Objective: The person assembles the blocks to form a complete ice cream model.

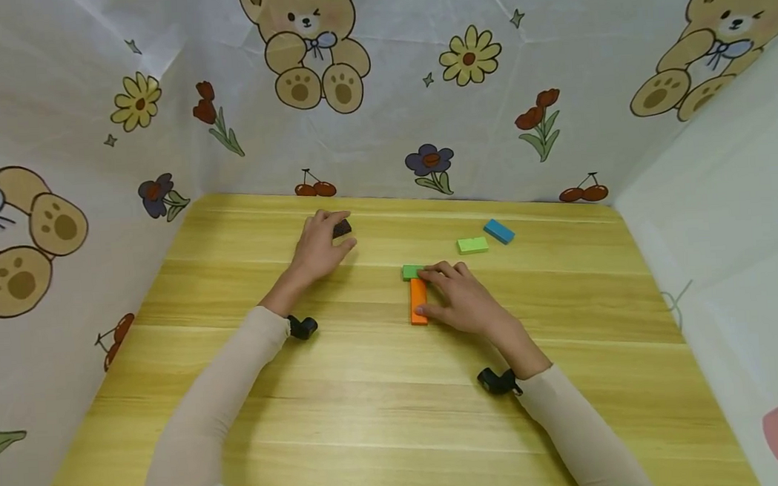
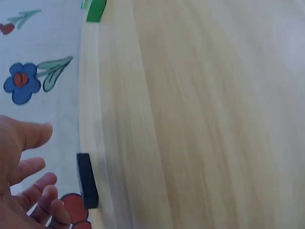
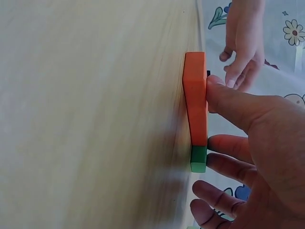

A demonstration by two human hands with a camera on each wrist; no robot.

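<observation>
The right hand (image 1: pixel 462 298) lies over the orange block (image 1: pixel 417 293) from its right side, and the step in hand looks like lining that piece up with the green block (image 1: pixel 411 273) at its far end. To do this well, I would press lightly and evenly, thumb at one end and fingers at the other, so that neither piece swings round; small nudges should serve better than a firm squeeze, and the ends should meet flush.

That hand is spread rather than closed: its thumb touches the near part of the orange block, its leading fingertips reach the green one, and the remaining fingers are stretched out loosely, wrapped around nothing.

The left hand (image 1: pixel 316 251), beyond the orange block and to its left, is also relaxed, fingers apart and bent only a little. It hovers beside a dark block (image 1: pixel 342 229) without gripping it; whether any fingertip brushes that piece, I cannot tell.

Farther out, beyond the orange block and to its right, lie a light green block (image 1: pixel 472 245) and, past that, a slanted blue block (image 1: pixel 499 231). All of them rest on the wooden table (image 1: pixel 346 424).
</observation>
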